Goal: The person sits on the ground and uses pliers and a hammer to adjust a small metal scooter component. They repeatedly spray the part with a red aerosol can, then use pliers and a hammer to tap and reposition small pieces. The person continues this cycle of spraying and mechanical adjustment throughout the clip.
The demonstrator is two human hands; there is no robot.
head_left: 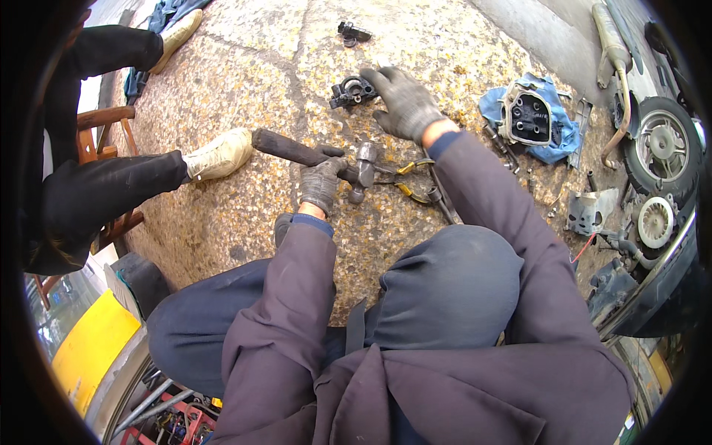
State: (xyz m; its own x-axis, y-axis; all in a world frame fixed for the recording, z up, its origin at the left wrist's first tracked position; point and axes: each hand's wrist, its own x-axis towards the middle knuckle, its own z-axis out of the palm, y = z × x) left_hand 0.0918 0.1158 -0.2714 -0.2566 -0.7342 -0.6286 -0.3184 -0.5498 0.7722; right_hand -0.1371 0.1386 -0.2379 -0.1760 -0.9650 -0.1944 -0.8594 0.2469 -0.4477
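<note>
On the speckled floor (pixel 245 89), a black metal part (pixel 350 93) is lying ahead of the person, just beside the gloved right hand (pixel 406 102). That hand is standing partly open, its thumb apart from the fingers; it is holding nothing visible, and whether a fingertip is touching the part cannot be told. The gloved left hand (pixel 320 184) is wrapping around the handle of the hammer (pixel 365 167), near the head. The pliers (pixel 412 178) are lying between the hammer and the right forearm, while a smaller black part (pixel 354 33) is lying farther out. For good control, the right hand should be setting fingers and thumb on opposite sides of the metal part before shifting it. The left hand should be keeping the hammer low and clear of the right fingers. The right sleeve could be catching the pliers, so raising that forearm is advisable.
</note>
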